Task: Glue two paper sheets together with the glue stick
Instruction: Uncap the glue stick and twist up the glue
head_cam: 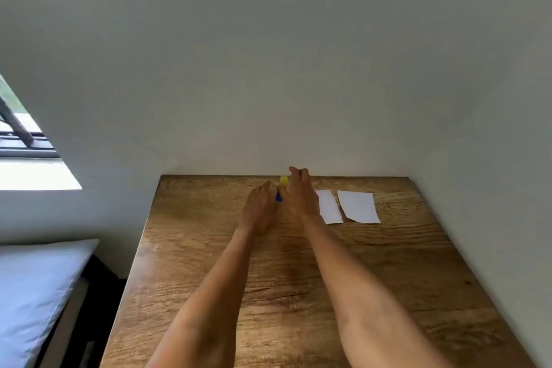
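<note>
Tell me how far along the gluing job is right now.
Nothing looks glued yet: the two paper sheets lie apart on the table. In hand: both hands, left and right, meet at the glue stick, perhaps uncapping it. Left: spreading glue and pressing the sheets together.

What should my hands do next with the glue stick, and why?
Probably pull the cap off. Both hands, left hand and right hand, meet around the glue stick at the far edge of the table. The two paper sheets, narrow one and wider one, lie apart and untouched to the right.
</note>
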{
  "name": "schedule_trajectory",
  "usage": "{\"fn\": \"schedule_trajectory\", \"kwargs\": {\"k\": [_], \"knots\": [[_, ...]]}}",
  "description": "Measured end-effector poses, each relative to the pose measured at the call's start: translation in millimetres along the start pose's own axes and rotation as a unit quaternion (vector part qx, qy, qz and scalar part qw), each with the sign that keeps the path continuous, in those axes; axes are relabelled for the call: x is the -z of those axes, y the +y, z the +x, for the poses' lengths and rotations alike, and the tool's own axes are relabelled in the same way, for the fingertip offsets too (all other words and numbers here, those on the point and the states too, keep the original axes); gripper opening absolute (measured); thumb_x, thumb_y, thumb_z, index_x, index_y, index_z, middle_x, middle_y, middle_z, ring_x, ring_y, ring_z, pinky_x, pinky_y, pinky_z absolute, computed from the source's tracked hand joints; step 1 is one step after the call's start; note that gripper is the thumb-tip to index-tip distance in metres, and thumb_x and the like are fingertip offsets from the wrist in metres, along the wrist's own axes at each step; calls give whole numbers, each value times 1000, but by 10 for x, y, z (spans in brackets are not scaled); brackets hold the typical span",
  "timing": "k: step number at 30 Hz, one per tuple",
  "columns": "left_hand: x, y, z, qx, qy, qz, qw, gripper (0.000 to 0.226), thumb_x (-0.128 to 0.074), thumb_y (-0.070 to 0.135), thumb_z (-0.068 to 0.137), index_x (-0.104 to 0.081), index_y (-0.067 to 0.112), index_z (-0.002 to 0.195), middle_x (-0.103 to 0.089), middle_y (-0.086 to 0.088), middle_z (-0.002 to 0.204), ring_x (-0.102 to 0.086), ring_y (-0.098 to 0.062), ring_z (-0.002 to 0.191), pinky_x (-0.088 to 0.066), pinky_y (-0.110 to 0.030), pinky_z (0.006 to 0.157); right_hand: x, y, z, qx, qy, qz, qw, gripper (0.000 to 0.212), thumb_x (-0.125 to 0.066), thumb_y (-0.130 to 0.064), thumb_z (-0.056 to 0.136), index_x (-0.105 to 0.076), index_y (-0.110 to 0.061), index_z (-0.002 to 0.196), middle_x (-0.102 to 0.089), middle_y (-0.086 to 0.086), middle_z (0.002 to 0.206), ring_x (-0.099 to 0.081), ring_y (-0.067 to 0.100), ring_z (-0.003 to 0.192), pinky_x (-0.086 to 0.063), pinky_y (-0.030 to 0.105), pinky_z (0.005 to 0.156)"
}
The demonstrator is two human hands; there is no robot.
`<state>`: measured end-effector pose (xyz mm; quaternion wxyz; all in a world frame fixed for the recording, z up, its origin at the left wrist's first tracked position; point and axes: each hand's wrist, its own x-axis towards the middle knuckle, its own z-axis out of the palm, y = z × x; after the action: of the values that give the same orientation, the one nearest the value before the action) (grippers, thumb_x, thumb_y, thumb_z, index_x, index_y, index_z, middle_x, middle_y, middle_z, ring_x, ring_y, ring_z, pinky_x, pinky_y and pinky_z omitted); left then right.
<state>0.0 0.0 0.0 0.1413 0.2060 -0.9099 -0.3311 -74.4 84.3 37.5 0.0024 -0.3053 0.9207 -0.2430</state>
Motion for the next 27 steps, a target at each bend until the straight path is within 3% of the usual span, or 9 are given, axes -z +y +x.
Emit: {"fn": "schedule_trajectory", "kwargs": {"k": [5,10,12,15,19,22,24,27], "knots": [[10,102,150,78,28,-162,983,29,-57,19,85,-56,15,114,-68,-5,107,-63,-21,94,-52,-36,78,47,-2,226,70,-76,8,995,30,-39,-29,98,-52,-7,112,-51,12,114,-59,29,92,-46,35,70],[39,134,267,81,75,-195,975,12,-66,18,83,-64,10,92,-67,-6,81,-53,-2,60,-39,-10,51,178,-44,413,66,-105,56,991,35,-51,-43,91,-60,-9,88,-64,6,85,-57,19,74,-38,28,63],[85,103,318,65,40,-160,984,16,-66,19,84,-64,7,94,-68,-10,83,-52,-8,61,-37,-13,51,259,-62,493,71,-139,29,987,37,-54,-45,88,-61,-9,86,-63,5,79,-55,18,70,-35,26,60],[157,95,338,46,-27,-118,992,24,-57,22,90,-59,6,107,-67,-14,94,-55,-16,75,-39,-24,61,362,-81,585,74,-178,29,981,35,-59,-43,86,-60,-8,85,-59,3,80,-54,17,72,-36,25,60],[251,99,350,26,-68,-76,994,26,-49,17,94,-56,2,114,-66,-19,103,-60,-31,92,-37,-27,71,488,-126,638,72,-251,37,965,25,-62,-36,86,-55,-13,81,-57,2,86,-54,18,79,-40,24,64],[338,89,355,4,-109,-65,992,22,-49,17,95,-56,1,108,-64,-21,100,-58,-33,92,-33,-27,69,608,-150,649,70,-298,47,951,21,-66,-29,84,-53,-15,76,-63,7,84,-58,18,73,-46,31,71],[386,63,366,-5,-135,-53,989,20,-49,17,94,-56,0,103,-63,-21,98,-57,-34,89,-33,-28,68,678,-155,666,90,-312,44,945,18,-70,-24,81,-57,-11,82,-67,10,98,-58,15,74,-46,30,71],[426,-19,327,-13,-129,-42,991,16,-51,17,93,-56,3,98,-58,-12,85,-51,-26,77,-31,-23,59,752,-136,678,122,-296,20,947,24,-75,-25,75,-60,-9,86,-65,7,97,-55,14,80,-42,29,71]]}}
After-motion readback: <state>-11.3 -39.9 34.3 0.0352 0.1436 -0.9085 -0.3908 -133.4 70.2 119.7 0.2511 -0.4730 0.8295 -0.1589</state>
